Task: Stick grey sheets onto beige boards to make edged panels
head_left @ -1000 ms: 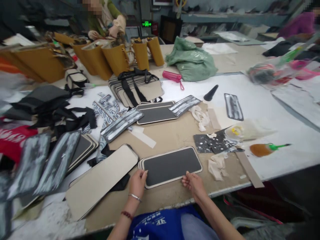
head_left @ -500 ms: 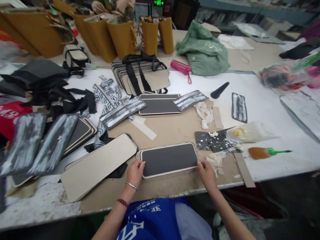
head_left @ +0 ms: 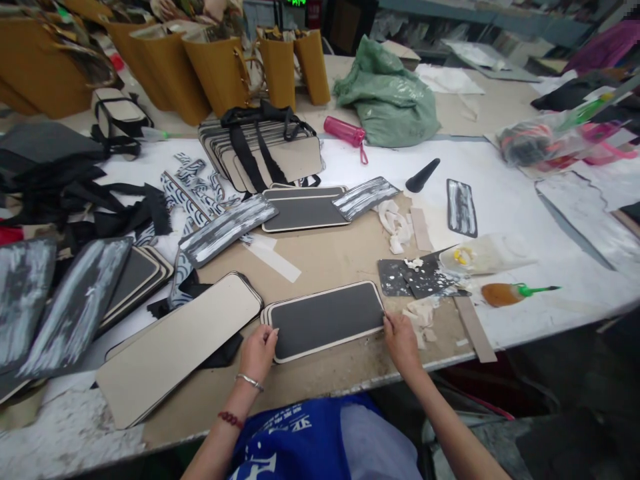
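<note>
A dark grey rectangular panel with a beige border (head_left: 327, 321) lies on a small stack of similar panels in front of me. My left hand (head_left: 259, 348) pinches its lower left corner between thumb and fingers. At the right end, my right hand (head_left: 400, 339) grips the edge the same way. Left of the stack, a pile of plain beige panels (head_left: 183, 350) lies at a slant over black fabric. Behind the stack, more grey panels (head_left: 305, 212) lie between two strips smeared with white (head_left: 230, 230).
Glue-spattered dark pieces (head_left: 420, 277), a bottle of amber liquid (head_left: 503, 293) and a beige strip (head_left: 474, 330) lie to the right. Farther back are strapped panels (head_left: 287, 157), a pink bottle (head_left: 344, 131), a green sack (head_left: 390, 100) and mustard bags (head_left: 220, 73). White-smeared pieces (head_left: 80, 300) lie left.
The whole view has shifted, with the table's things now farther left in the picture. Both hands keep their hold at the panel's two ends, and the panel stays on its stack.
</note>
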`<state>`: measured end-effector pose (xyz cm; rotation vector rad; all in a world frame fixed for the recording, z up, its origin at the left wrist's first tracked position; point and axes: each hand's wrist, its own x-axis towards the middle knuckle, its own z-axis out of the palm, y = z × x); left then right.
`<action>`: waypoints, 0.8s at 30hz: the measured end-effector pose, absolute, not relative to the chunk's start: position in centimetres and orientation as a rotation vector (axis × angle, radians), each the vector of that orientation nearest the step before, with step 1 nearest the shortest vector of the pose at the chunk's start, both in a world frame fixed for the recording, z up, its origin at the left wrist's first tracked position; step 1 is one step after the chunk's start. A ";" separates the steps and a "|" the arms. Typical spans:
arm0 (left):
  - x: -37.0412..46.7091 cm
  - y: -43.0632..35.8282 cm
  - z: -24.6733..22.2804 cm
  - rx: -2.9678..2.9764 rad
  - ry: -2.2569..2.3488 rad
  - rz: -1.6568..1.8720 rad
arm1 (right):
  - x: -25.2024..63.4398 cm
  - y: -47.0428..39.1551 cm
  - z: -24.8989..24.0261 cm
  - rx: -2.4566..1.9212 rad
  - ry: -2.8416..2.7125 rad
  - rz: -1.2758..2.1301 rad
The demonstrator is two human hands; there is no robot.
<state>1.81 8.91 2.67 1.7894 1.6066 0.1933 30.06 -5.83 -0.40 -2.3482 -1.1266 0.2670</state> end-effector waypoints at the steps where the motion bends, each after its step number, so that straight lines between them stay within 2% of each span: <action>1: 1.8 8.9 2.7 1.791 1.608 0.190 | 29.9 -5.8 -0.3 -2.350 -1.135 0.256; 10: 1.7 8.9 2.7 1.830 1.618 0.166 | 30.0 -4.8 0.6 -2.464 -0.845 0.407; 24: 1.4 8.9 2.4 1.868 1.556 0.172 | 30.2 -4.6 0.1 -2.573 -0.886 0.447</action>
